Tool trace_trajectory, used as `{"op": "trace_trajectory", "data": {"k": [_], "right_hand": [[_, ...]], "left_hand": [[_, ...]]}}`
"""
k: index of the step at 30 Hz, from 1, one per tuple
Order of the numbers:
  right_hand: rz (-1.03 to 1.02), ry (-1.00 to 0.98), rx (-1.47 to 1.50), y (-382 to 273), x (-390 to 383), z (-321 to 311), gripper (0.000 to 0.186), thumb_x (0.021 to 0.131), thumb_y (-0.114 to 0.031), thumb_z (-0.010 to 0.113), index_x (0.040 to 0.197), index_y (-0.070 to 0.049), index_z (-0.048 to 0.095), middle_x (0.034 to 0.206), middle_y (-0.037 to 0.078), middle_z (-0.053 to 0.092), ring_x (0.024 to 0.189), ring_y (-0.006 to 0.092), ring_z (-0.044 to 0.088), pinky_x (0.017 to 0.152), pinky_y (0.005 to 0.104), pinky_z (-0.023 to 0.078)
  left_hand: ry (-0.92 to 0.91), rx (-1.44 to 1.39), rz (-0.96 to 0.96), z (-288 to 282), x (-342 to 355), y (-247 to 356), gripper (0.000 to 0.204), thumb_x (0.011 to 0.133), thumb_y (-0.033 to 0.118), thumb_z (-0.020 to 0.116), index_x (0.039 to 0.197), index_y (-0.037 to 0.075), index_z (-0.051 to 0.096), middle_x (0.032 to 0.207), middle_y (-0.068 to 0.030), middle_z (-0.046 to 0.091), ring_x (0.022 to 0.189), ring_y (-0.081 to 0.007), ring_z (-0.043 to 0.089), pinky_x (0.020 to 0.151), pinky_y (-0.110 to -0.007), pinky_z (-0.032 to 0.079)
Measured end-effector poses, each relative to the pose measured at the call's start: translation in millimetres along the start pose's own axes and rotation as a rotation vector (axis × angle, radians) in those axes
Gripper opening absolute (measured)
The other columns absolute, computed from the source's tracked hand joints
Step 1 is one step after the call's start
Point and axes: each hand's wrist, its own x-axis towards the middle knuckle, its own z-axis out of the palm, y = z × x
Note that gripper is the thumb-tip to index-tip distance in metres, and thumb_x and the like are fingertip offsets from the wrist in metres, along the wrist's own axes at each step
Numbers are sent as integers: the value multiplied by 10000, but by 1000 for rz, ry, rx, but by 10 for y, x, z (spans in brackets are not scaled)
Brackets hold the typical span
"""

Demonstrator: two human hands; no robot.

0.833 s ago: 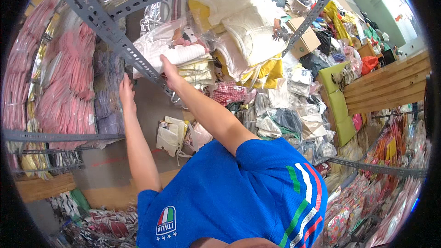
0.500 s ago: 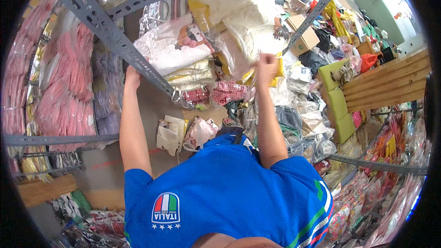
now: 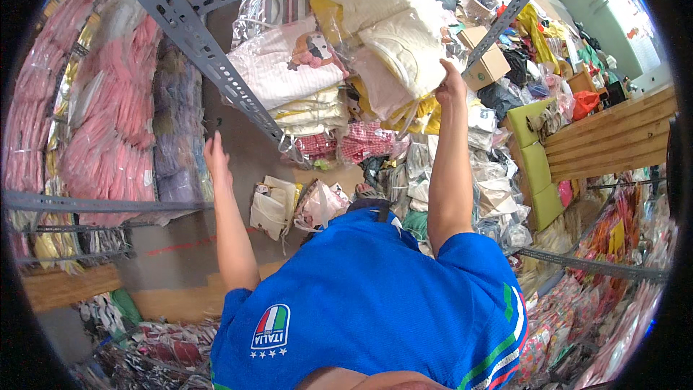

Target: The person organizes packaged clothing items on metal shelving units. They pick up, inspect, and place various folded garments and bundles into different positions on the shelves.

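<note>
My right hand point(image 3: 450, 84) is raised to a pile of cream and yellow garments in clear plastic bags point(image 3: 395, 43). Its fingers are closed on the right edge of a cream garment bag. My left hand point(image 3: 214, 156) hangs in the air with its fingers apart and holds nothing. It is just below and left of the grey perforated shelf upright point(image 3: 195, 43). A white bagged garment with a cartoon print point(image 3: 289, 65) lies between my two hands, on top of folded yellow and checked pieces point(image 3: 339, 141).
Pink and purple bagged goods point(image 3: 108, 123) fill the left shelving. A cardboard box point(image 3: 489, 65), green cushions point(image 3: 530, 152) and wooden slats point(image 3: 613, 137) lie to the right. More clear bags point(image 3: 491, 195) are heaped below, and a second grey upright point(image 3: 516, 0) crosses at top right.
My right hand moved from the white bagged garment across to the cream bags on the right. My left hand came off the grey upright and dropped lower.
</note>
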Motion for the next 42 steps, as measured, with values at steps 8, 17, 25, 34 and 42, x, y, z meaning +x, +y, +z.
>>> {"op": "trace_trajectory", "data": {"k": [8, 17, 25, 34, 42], "right_hand": [[186, -590, 248, -12, -1290, 760, 334, 912, -197, 506, 1127, 33, 619, 994, 150, 716, 855, 282, 704, 807, 394, 583], [14, -837, 525, 533, -2118, 2233, 309, 971, -225, 538, 1204, -25, 567, 1154, 96, 653, 1064, 225, 620, 959, 429, 493], [489, -701, -119, 2418, -1667, 2535, 366, 944, -224, 640, 1222, -13, 532, 1172, 138, 609, 1059, 290, 626, 848, 408, 555], [-463, -942, -893, 1477, -2170, 2194, 439, 902, -419, 668, 772, -7, 742, 666, 59, 709, 640, 176, 692, 613, 307, 533], [-939, -601, -1667, 1453, -1221, 3041, 831, 847, -788, 416, 1492, -264, 430, 1637, 139, 164, 1504, 394, 115, 1143, 703, 50]], "left_hand": [[-123, 45, -421, -1029, -1168, -2066, 752, 895, 486, 678, 1437, 50, 392, 1404, -147, 480, 1216, -305, 529, 980, -463, 439], [-71, 103, -445, -647, -1701, -1910, 806, 884, 498, 695, 1472, 79, 338, 1359, -158, 528, 1211, -310, 549, 984, -448, 446], [-108, 74, -309, -373, -1408, -1341, 826, 886, 536, 680, 1470, 62, 339, 1356, -159, 548, 1233, -307, 552, 1009, -461, 436], [-80, 160, -292, -366, -1441, -1047, 636, 941, 472, 638, 1386, 45, 479, 1327, -129, 583, 1203, -274, 585, 984, -419, 462], [-196, 258, -244, -10, -1316, -919, 627, 948, 467, 630, 1381, 35, 492, 1309, -132, 589, 1172, -252, 596, 954, -385, 474]]}}
